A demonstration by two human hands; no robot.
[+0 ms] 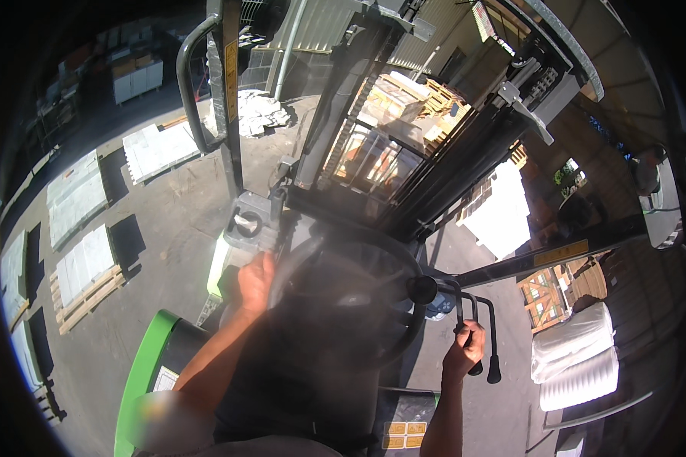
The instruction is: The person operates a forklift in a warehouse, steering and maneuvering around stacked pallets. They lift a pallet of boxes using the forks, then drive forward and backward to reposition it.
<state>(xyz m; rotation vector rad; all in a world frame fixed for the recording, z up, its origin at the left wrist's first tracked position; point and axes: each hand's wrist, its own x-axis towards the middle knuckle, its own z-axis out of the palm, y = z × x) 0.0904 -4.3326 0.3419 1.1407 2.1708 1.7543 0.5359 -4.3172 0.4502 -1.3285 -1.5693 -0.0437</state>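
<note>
A black steering wheel [341, 234], dim and hazy, fills the middle in front of me. My left hand [256, 283] is closed at its left rim; glare blurs the fingers, and the grip is partly hidden. Just beyond that hand sits a grey box-like fitting [253, 221] with a pale crumpled piece on it. To the right of the wheel, my right hand [469, 343] is wrapped round one of several black control levers [460, 308]. Another lever [494, 358] stands free beside it. A round black knob [421, 289] shows at the wheel's right side.
Ahead rises the forklift's dark mast [442, 183], with stacked wooden pallets [404, 99] beyond. Pallets with pale slabs [84, 259] stand on the floor at left. White wrapped bundles [575, 354] and a crate [543, 299] lie at right. Green bodywork [146, 381] edges my left.
</note>
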